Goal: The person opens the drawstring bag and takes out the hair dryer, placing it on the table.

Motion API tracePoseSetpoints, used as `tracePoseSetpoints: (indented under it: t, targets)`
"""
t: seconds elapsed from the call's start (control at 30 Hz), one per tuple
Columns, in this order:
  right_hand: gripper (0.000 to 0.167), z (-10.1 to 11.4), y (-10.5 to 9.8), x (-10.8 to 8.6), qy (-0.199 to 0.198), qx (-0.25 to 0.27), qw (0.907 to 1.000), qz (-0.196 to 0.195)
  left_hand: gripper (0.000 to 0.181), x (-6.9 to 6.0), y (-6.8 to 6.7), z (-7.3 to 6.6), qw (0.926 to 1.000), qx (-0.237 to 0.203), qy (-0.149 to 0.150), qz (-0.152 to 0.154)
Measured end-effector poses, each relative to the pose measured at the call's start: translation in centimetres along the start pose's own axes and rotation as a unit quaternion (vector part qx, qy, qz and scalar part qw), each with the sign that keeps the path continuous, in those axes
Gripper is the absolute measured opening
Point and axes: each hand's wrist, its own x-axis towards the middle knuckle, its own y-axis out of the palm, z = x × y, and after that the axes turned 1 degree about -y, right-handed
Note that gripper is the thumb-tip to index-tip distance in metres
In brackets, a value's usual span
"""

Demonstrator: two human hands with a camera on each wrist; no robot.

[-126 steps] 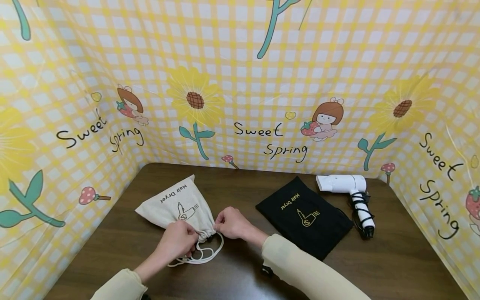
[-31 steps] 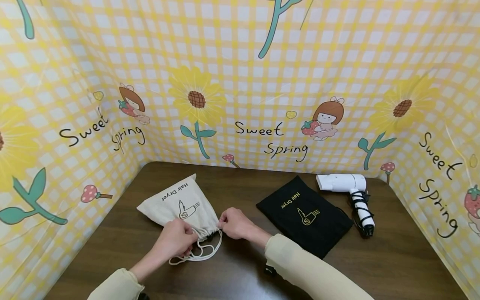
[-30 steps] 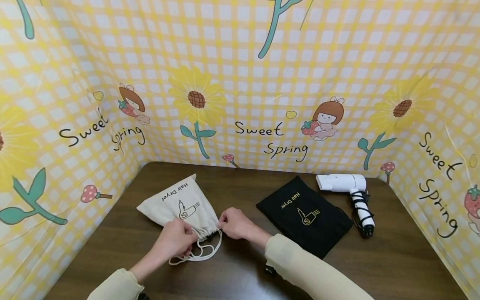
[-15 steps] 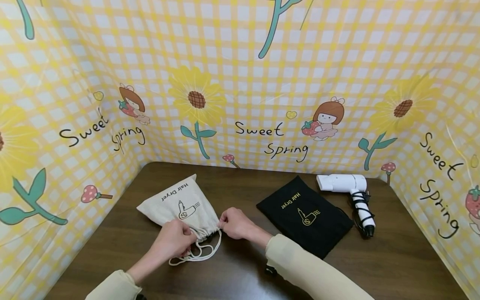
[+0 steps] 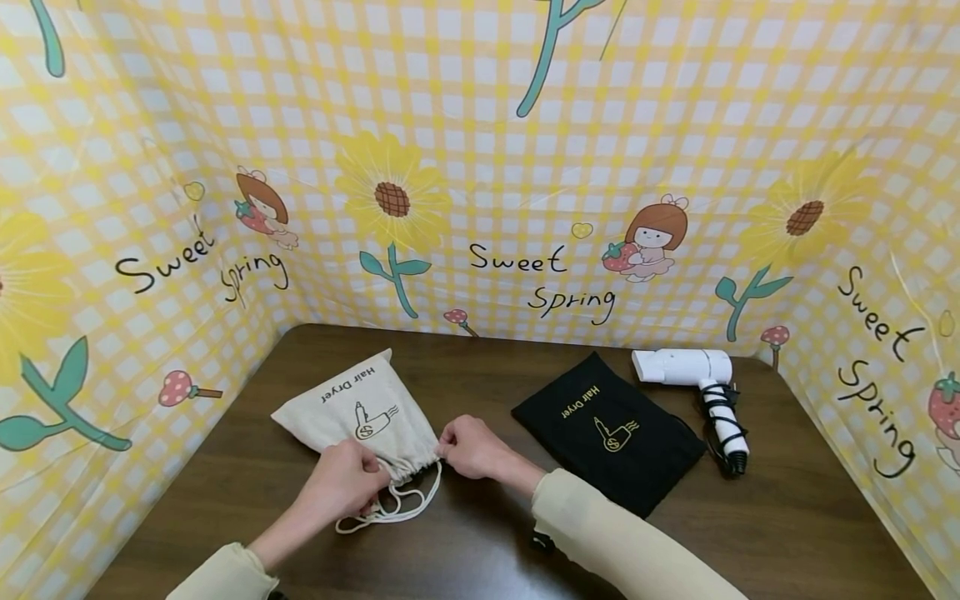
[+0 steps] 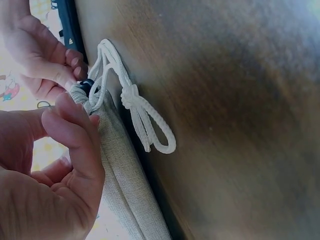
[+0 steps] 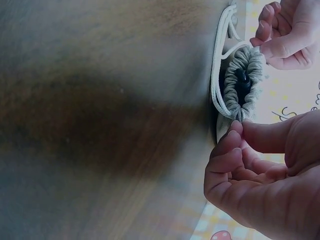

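A beige drawstring bag (image 5: 352,408), printed with "Hair Dryer" and a dryer drawing, lies at the left of the table. My left hand (image 5: 348,482) pinches the left side of its gathered mouth, and my right hand (image 5: 472,446) pinches the right side between thumb and index finger. The right wrist view looks into the ruffled mouth, partly spread, with a black thing (image 7: 243,82) inside; most of it is hidden. White cords (image 6: 131,97) hang loose from the mouth onto the table, knotted near their ends.
A flat black cloth bag (image 5: 607,433) with gold "Hair Dryer" print lies right of my right hand. Beyond it rests a white hair dryer (image 5: 686,367), its black cord wound round the handle. Yellow checked cloth (image 5: 487,167) walls the brown table (image 5: 465,367) at back and sides.
Since the oldest frame my hands have moved slightly apart, spreading the beige bag's mouth a little wider. In the last second my left hand has shifted slightly left. The black bag and dryer stay put.
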Motion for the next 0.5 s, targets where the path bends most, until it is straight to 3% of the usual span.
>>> tracePoseSetpoints:
  t: [0.5]
  targets:
    - [0.017, -0.11, -0.12, -0.04, 0.002, -0.003, 1.0, -0.002, 0.03, -0.39, -0.26, -0.03, 0.9993, -0.031, -0.02, 0.001]
